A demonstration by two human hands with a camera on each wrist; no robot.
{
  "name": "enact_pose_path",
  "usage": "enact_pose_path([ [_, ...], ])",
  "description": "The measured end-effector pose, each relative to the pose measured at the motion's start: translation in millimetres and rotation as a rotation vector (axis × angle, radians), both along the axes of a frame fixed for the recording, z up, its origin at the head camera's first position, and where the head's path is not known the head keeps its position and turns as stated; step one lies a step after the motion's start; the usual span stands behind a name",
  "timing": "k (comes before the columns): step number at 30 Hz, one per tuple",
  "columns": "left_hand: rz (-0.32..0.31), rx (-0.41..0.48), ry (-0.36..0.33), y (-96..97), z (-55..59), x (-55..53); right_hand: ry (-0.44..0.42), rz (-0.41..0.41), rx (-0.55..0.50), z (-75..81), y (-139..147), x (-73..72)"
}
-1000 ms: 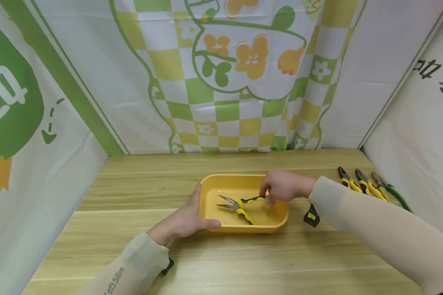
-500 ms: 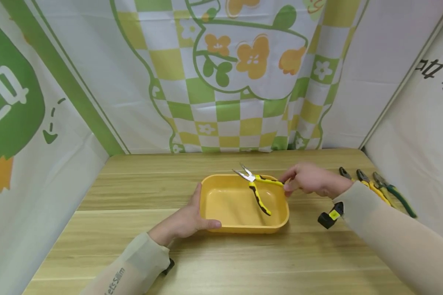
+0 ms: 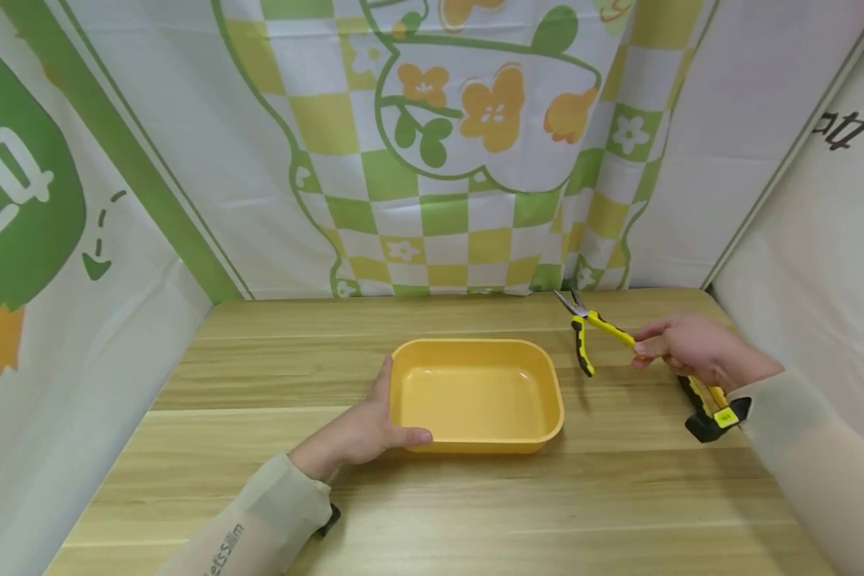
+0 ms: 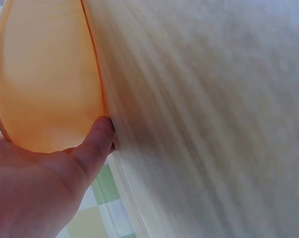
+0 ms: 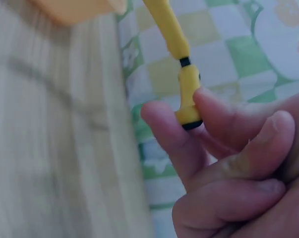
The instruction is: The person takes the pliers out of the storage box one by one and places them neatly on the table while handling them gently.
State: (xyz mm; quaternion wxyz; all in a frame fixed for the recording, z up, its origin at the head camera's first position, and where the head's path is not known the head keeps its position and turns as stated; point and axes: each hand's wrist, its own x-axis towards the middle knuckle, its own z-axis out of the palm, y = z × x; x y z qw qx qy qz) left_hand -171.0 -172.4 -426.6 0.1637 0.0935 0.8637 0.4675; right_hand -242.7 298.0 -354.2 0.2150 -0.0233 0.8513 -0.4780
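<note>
My right hand (image 3: 698, 348) pinches needle-nose pliers (image 3: 608, 326) by the end of one yellow-and-black handle. They are held above the table, right of and behind the basin, with jaws spread and pointing to the back left. In the right wrist view, fingertips and thumb meet at the yellow handle end (image 5: 189, 91). My left hand (image 3: 360, 432) holds the left end of a yellow plastic basin (image 3: 475, 404). Its thumb lies along the front rim and its fingers are at the left wall. Nothing lies inside the basin.
Yellow-and-black handles (image 3: 709, 392) of other pliers show under my right hand and wrist; the rest of those tools is hidden. The wooden table (image 3: 274, 352) meets a checked, flowered curtain (image 3: 468, 232) at the back. White fabric walls stand left and right.
My right hand has lifted the needle-nose pliers out of the basin and carried them right, past its right rim. My left hand and the basin have stayed in place.
</note>
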Motion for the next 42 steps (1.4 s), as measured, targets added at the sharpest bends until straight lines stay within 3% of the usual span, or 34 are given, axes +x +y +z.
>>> enact_pose_path([
  [8, 0.0, -0.018, -0.007, 0.5, 1.2, 0.8, -0.055, -0.03, 0.118, -29.9, 14, 5.9],
  [13, -0.003, -0.007, -0.005, 0.1, 0.0, 0.1, 0.023, 0.039, 0.185, -42.9, 12, 11.6],
  [17, -0.013, -0.009, -0.002, -0.6, 0.0, 0.1, 0.152, 0.123, 0.339, -48.5, 3, 17.3],
  [23, -0.013, -0.024, -0.002, -1.8, 0.6, 0.4, 0.267, 0.225, 0.727, -44.1, -27, 29.0],
  [25, -0.008, -0.03, -0.002, -2.1, 1.5, 0.9, 0.295, 0.229, 0.8, -45.1, -41, 32.8],
  [30, -0.007, -0.037, -0.002, -2.3, 1.4, 1.5, 0.4, 0.235, 0.825, -56.0, -71, 37.3],
  [36, -0.017, -0.026, -0.013, -0.4, 2.8, 1.7, 0.517, 0.267, 0.886, -63.6, -79, 36.0],
  [42, -0.009, -0.021, -0.022, -0.5, 3.5, 1.6, 0.491, 0.244, 0.885, -66.6, -72, 34.0],
])
